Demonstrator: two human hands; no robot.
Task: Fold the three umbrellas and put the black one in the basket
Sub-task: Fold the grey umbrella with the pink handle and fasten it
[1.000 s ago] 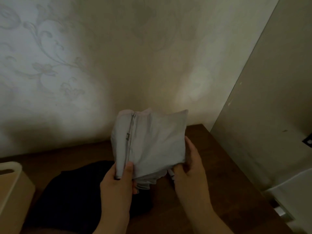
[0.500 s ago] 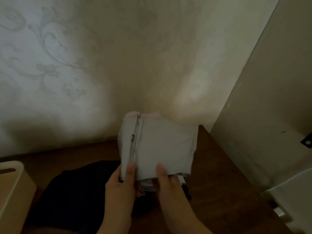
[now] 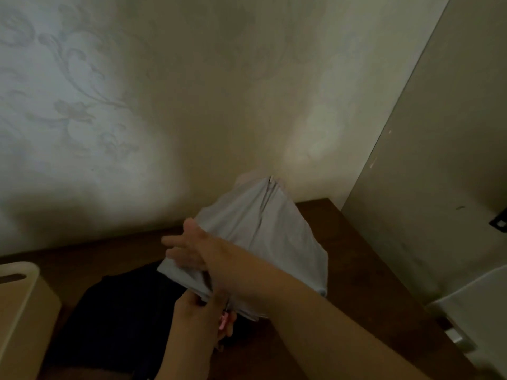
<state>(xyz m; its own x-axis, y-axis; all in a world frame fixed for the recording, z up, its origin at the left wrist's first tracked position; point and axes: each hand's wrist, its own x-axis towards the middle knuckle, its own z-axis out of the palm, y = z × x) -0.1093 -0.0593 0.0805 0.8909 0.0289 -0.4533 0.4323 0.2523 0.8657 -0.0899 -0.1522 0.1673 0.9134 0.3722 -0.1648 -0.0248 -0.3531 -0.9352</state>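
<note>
So the pale grey fabric umbrella (image 3: pixel 263 242) is held up over the back right part of the dark brown wooden desk (image 3: pixel 356 256), canopy bunched into loose flaps with a seam running down the middle. The left hand (image 3: pixel 200 319) grips it from below near the handle end, fingers curled round the bundle, and there's a bit of pink (image 3: pixel 223 323) showing by that hand, can't tell what it is. The right hand (image 3: pixel 192 248) is crossed over to the left side of the canopy with fingers out fairly straight, lying on the cloth like it's smoothing or sweeping a flap round; it's a bit blurred so I can't say if the thumb is hooked under.

How I'd do this bit: keep the lower hand firm so the shaft doesn't spin, and wrap every flap the same direction. Flatten each panel before pulling it round, otherwise you end up with a fat lumpy roll and the strap won't reach. I can't see the strap here, so find it before the last turn.

The black umbrella (image 3: pixel 118 325) is lying as a dark heap on the desk toward the front left, under the hands, and looks not yet tidy. The cream plastic basket (image 3: pixel 24 311) sits at the left edge just beside it, so that's an easy drop later
</note>
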